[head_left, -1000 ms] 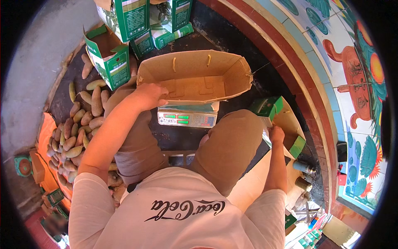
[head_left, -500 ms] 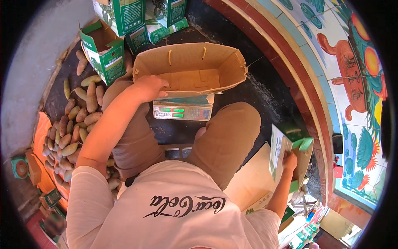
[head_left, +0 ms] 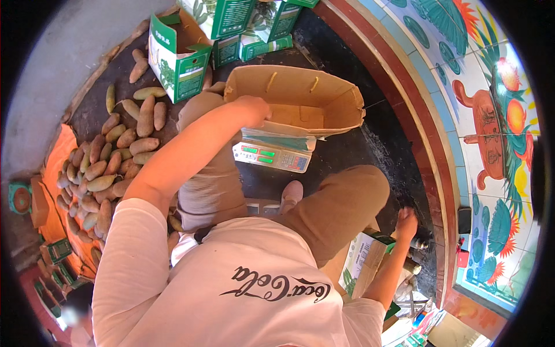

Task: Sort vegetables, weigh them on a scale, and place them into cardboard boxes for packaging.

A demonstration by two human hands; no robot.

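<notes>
An open brown cardboard box (head_left: 341, 115) with two yellow cord loops rests on a white weighing scale (head_left: 272, 157) with lit green displays. My left hand (head_left: 252, 111) is closed over the box's near left rim, its fingertips partly hidden inside. At the far right of my knees, my right hand (head_left: 406, 222) is raised with its fingers a little apart and nothing visible in it. Below and left of that hand lies a green-and-white carton (head_left: 361, 257), apart from the fingers and partly hidden by my forearm.
A heap of long brown-green tubers (head_left: 101, 168) spreads at my left, partly on an orange sheet (head_left: 55, 202). Green-and-white cartons (head_left: 231, 23) stand at the back, beside an open carton (head_left: 179, 61). A curved red-brown ledge (head_left: 404, 87) and painted tile wall (head_left: 433, 46) bound the right.
My right hand has let go of the green-and-white carton, which now lies lower and further left. My left hand stays at the box rim. The whole view has shifted.
</notes>
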